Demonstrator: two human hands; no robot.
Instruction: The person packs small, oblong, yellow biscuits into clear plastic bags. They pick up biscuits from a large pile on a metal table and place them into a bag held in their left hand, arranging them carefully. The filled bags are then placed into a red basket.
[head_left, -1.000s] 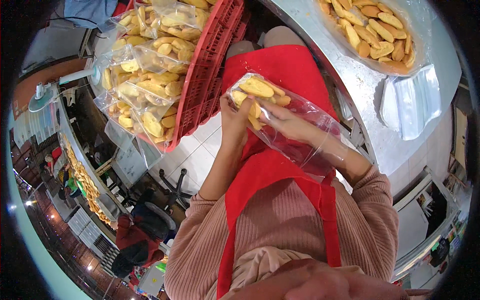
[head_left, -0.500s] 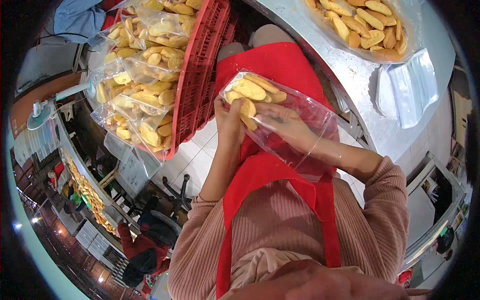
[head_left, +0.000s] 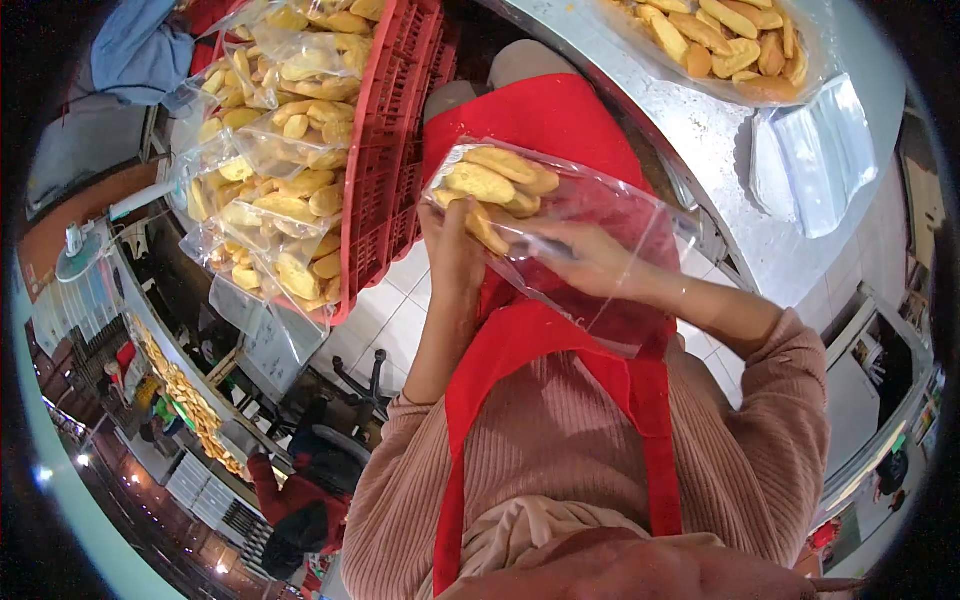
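At the far left, a long row of yellow pieces of food [head_left: 185, 385] lies on a narrow bench, and below it a co-worker in dark red [head_left: 305, 500] shows near the dark chair. Above, blue cloth [head_left: 140, 50] hangs beside the red crate [head_left: 385, 130], which is heaped with filled clear bags [head_left: 275, 205]; some of them lean out over its left and lower edges.

Right of the crate, the left hand [head_left: 450, 245] pinches the lower left side of a clear bag [head_left: 595, 200], its thumb on the front. That bag slants over the red apron [head_left: 530, 105], and several yellow biscuits [head_left: 485, 185] (long and rounded at the ends) are bunched at its left end. The right hand [head_left: 575, 255] is inside the bag, seen through the plastic, with the bag's mouth around the wrist; its fingers point toward the biscuits, but they are blurred, and I cannot tell whether they grip one.

At the right, the metal bench [head_left: 700, 150] carries a big clear bag of biscuits [head_left: 740, 45] at the top, and just below it a stack of flat clear bags [head_left: 815, 155].
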